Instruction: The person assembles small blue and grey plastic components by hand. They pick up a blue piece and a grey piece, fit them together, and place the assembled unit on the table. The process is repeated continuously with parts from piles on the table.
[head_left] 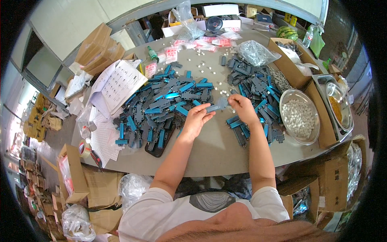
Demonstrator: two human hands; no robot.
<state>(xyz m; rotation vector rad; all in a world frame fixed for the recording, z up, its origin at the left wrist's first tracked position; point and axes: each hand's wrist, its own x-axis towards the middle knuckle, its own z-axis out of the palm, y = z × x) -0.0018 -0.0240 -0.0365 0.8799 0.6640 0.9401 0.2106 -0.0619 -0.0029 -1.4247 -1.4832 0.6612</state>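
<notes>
Over the middle of the table, my left hand (196, 121) pinches one end of a small grey plastic part (212, 108). A small translucent piece (222, 102), perhaps thin clear plastic, is at the part's other end. My right hand (243, 109) is closed just to the right of that piece; its fingertips are at the piece's edge, and what they grip is too small to make out. A large pile of dark grey and blue plastic parts (161, 101) spreads to the left of my hands. Another pile of similar parts (258, 86) lies beyond and right of my right hand.
A metal bowl of small white pieces (299, 117) stands at right, beside cardboard boxes (296, 72) and a metal tray (348, 121). Paper sheets (121, 82) lie at left. A clear bag (254, 52), red-and-white packets (207, 43) and a fan (214, 24) are farther back.
</notes>
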